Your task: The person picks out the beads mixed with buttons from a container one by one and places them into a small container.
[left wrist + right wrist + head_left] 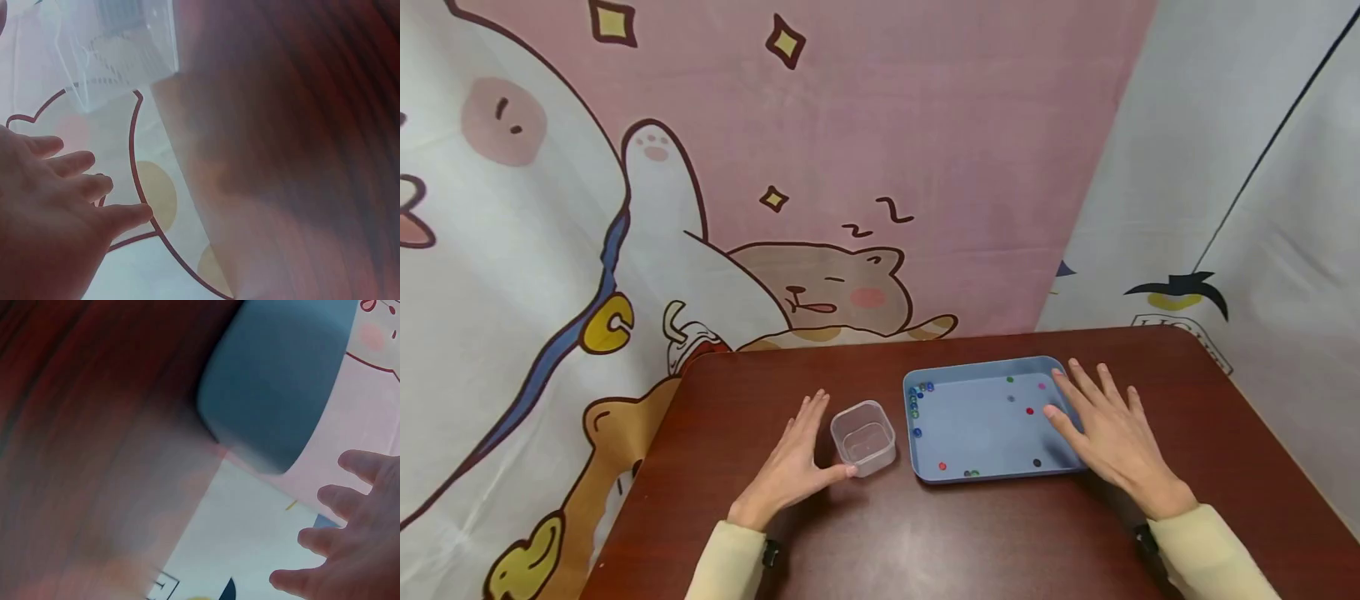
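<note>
A clear plastic box [867, 442], square with rounded corners and no lid, stands on the table left of the tray. My left hand [793, 467] is at its left side with fingers spread; whether the thumb touches the box I cannot tell. In the left wrist view the box [125, 56] appears beyond the fingers. The shallow blue tray [977, 429] holds several small glass marbles [914, 400] along its left side, with more scattered about. My right hand [1112, 437] hovers by the tray's right edge, fingers spread and holding nothing, hiding part of that edge.
Both things stand on a dark reddish-brown wooden table [865, 550]. Behind it hangs a cloth [985, 167] printed with cartoon animals, close to the table's back edge. A red marble [1030, 411] and a black marble [1037, 462] lie in the tray's right half.
</note>
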`<state>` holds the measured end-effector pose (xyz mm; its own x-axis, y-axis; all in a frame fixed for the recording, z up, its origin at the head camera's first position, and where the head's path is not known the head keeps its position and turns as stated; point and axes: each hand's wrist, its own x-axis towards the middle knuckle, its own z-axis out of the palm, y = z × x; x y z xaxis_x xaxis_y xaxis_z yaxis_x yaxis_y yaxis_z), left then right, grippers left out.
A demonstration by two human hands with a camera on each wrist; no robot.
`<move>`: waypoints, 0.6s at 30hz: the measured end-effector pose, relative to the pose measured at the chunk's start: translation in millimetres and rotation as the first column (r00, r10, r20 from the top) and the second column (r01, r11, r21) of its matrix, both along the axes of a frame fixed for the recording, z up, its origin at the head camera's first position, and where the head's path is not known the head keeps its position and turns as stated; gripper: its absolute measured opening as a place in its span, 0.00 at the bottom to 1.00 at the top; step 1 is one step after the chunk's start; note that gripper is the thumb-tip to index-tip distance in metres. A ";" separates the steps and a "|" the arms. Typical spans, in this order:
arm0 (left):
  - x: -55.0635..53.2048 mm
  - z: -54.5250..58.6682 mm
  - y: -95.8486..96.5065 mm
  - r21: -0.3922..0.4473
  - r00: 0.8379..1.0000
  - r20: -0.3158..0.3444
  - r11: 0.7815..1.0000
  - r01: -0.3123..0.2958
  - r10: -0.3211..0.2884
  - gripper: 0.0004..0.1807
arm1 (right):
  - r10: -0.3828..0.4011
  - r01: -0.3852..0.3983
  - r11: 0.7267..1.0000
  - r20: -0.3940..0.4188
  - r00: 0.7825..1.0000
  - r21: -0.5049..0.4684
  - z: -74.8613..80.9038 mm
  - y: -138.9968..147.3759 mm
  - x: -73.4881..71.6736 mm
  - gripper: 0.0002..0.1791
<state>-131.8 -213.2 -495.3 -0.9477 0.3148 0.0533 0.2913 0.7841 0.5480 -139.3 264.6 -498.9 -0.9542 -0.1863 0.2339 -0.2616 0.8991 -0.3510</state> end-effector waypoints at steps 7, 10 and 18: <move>-0.6 1.2 11.3 0.004 0.999 0.036 1.000 -0.018 0.018 0.68 | 0.036 -0.036 0.999 -0.001 0.999 -0.032 4.8 -17.4 -2.2 0.40; -0.9 -0.8 14.0 -0.011 0.999 0.042 1.000 -0.025 0.025 0.68 | 0.050 -0.050 0.998 -0.006 0.999 -0.032 5.7 -25.1 -3.1 0.40; -1.4 -4.1 19.9 -0.016 0.999 0.033 0.999 -0.030 0.031 0.64 | 0.099 -0.100 0.994 -0.008 0.995 -0.050 5.9 -50.3 -6.6 0.40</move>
